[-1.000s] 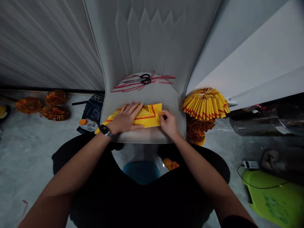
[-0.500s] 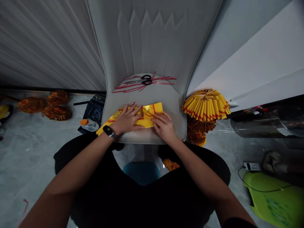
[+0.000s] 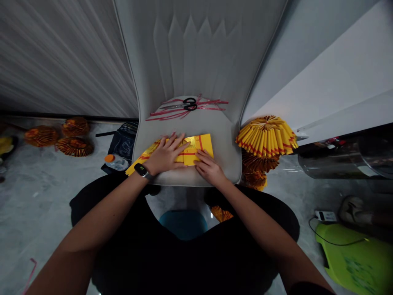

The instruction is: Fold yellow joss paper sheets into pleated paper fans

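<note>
Yellow paper (image 3: 201, 143): folded, red-lined, under both grips, on seat (image 3: 211, 127)
Left grip (image 3: 166, 153): open, flat on paper
Right grip (image 3: 209, 170): open, fingers resting on paper's near edge

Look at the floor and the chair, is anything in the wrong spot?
Yes, a loose pink strip lies alone on the grey floor at the lower left. It looks dropped, because the other pink strips lie together on the seat of the grey chair.
</note>
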`<state>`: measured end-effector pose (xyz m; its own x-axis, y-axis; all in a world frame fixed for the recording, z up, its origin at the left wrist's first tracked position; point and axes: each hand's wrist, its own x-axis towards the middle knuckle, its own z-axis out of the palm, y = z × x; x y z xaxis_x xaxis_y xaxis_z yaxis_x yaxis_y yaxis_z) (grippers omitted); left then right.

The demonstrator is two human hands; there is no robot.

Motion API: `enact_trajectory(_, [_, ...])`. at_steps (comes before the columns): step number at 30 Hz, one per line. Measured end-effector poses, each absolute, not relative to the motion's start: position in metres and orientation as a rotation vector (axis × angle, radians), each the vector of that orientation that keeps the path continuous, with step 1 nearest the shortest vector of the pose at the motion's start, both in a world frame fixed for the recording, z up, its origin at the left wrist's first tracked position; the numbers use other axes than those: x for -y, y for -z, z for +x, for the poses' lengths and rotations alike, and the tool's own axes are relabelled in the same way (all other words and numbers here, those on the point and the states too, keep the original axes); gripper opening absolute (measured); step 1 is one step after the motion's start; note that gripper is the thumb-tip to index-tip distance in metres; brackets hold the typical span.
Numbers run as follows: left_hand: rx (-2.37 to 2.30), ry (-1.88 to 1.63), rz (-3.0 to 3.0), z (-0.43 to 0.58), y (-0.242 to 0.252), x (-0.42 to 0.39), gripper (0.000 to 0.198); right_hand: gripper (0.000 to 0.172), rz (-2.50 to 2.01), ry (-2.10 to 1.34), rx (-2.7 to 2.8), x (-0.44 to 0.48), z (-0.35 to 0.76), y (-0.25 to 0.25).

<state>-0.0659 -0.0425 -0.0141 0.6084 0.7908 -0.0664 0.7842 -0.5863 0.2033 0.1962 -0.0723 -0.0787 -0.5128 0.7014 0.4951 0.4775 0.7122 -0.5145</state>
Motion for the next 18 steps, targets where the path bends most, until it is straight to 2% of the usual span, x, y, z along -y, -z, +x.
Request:
enact_trajectory(11, [-1.258, 0.024, 2.604, -0.0655, 0.0152, 0.0412, 0.087, 0.016, -0.835, -0.338, 2.186, 0.0701, 0.195, 0.0823])
enact_trajectory(18, [-1.235, 0.02, 2.607, -0.068, 0.0186, 0.0397, 0.087, 0.018, -0.855, -0.419, 2.202, 0.0681, 0.1953, 0.0861])
